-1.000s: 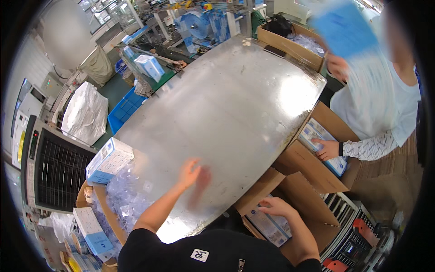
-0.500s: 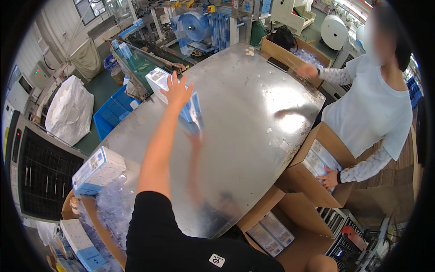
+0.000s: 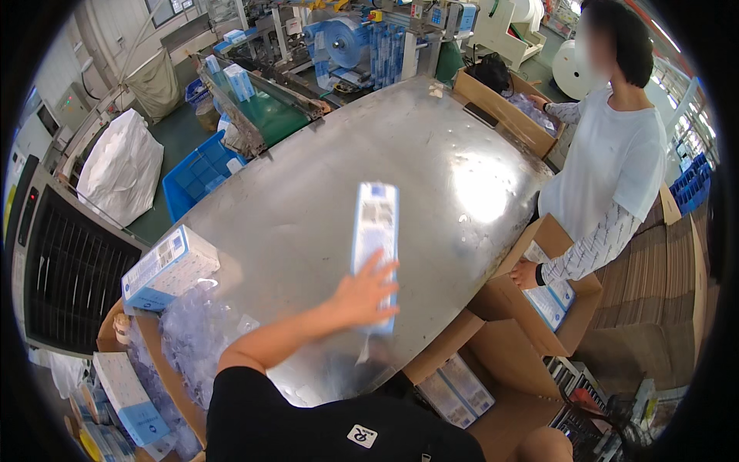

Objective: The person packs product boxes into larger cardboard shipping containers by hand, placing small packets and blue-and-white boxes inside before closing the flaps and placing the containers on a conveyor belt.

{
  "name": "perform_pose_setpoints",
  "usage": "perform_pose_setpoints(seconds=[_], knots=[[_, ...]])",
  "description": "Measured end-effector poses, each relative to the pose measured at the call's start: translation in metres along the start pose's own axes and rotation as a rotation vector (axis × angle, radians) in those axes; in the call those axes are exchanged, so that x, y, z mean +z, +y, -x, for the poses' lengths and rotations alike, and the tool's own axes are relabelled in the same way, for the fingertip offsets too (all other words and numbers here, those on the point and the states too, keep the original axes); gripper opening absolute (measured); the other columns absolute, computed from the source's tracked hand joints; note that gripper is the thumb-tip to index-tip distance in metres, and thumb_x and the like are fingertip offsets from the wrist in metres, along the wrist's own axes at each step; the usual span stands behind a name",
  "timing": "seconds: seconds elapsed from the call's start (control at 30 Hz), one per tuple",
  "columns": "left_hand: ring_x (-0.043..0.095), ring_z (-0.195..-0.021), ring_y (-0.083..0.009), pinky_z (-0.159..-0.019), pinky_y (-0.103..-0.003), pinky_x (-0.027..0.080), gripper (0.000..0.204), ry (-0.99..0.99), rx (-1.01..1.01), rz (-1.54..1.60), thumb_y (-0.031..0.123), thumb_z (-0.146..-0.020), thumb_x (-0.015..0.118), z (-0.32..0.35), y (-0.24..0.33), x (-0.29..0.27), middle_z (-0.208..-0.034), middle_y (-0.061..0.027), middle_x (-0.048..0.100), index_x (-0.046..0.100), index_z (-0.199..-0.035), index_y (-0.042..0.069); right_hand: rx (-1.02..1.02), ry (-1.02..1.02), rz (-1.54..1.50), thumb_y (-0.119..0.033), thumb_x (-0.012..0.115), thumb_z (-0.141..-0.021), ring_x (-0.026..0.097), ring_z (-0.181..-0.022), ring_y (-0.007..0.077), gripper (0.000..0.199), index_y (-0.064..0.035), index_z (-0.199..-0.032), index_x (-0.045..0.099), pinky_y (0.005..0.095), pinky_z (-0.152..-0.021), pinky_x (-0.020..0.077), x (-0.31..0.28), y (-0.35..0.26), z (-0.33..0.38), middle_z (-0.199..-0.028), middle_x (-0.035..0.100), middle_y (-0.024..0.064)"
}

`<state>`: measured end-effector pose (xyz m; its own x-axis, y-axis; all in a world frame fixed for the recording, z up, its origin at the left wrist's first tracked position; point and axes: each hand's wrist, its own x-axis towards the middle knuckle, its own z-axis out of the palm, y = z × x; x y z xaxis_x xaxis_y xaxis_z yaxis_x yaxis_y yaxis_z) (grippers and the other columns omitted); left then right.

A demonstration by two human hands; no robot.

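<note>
My left hand (image 3: pixel 362 299) lies across the near half of a rectangular white-and-blue wrapped pack (image 3: pixel 377 219) over the metal tabletop (image 3: pixel 308 200). Its fingers spread over the pack's narrow printed side and hold it; motion blurs both a little. A loose bit of clear film shows at the pack's near end. Of my right side only a patch of bare skin appears at the lower edge; the hand itself is out of sight. Close by on the right, an open cardboard box (image 3: pixel 519 362) holds similar packs (image 3: pixel 456 391).
At the right, a co-worker (image 3: pixel 608 154) has one hand in another carton (image 3: pixel 573 323). Another pack (image 3: pixel 169 268) stands at the table's left edge, beside crumpled clear film (image 3: pixel 196 331). Beyond the far-left edge are a green conveyor (image 3: pixel 277 115) and a blue crate (image 3: pixel 196 177).
My left hand has drawn the pack from the table's far-left edge toward the middle, and the pack has turned. The co-worker's far hand has moved to the back carton.
</note>
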<state>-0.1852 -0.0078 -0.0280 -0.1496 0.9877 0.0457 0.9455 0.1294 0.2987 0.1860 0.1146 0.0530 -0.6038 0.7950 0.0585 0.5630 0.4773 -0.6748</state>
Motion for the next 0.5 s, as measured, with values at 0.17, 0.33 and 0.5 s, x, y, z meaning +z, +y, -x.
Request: perform_pose_setpoints(seconds=[0.17, 0.33, 0.5], knots=[[0.022, -0.134, -0.0345, -0.061, -0.041, 0.052, 0.036, 0.008, 0.146, 0.048, 0.043, -0.076, 0.062, 0.060, 0.061, 0.006, -0.138, -0.0063, 0.039, 0.064, -0.099, 0.016, -0.012, 0.000, 0.001, -0.012, 0.057, -0.079, 0.052, -0.102, 0.0267, 0.034, -0.0070, -0.112, 0.053, 0.0343, -0.089, 0.0387, 0.000, 0.002, 0.005, -0.108, 0.054, 0.0137], [0.022, -0.134, -0.0341, -0.063, -0.044, 0.052, 0.036, -0.026, 0.210, 0.071, 0.044, -0.077, 0.061, 0.070, 0.071, 0.010, -0.138, -0.0080, 0.038, 0.061, -0.100, 0.016, -0.007, 0.012, 0.003, -0.011, 0.057, -0.078, 0.051, -0.104, 0.0268, 0.036, -0.0079, -0.114, 0.051, 0.0348, -0.091, 0.0377, -0.003, 0.006, 0.013, -0.110, 0.053, 0.0138], [0.022, -0.134, -0.0338, -0.063, -0.043, 0.052, 0.035, -0.028, 0.260, 0.067, 0.044, -0.077, 0.061, 0.067, 0.071, 0.009, -0.138, -0.0078, 0.038, 0.061, -0.099, 0.016, 0.027, 0.025, 0.016, -0.010, 0.057, -0.078, 0.050, -0.106, 0.0269, 0.038, -0.0088, -0.115, 0.050, 0.0353, -0.092, 0.0366, -0.007, 0.006, 0.020, -0.112, 0.052, 0.0138]])
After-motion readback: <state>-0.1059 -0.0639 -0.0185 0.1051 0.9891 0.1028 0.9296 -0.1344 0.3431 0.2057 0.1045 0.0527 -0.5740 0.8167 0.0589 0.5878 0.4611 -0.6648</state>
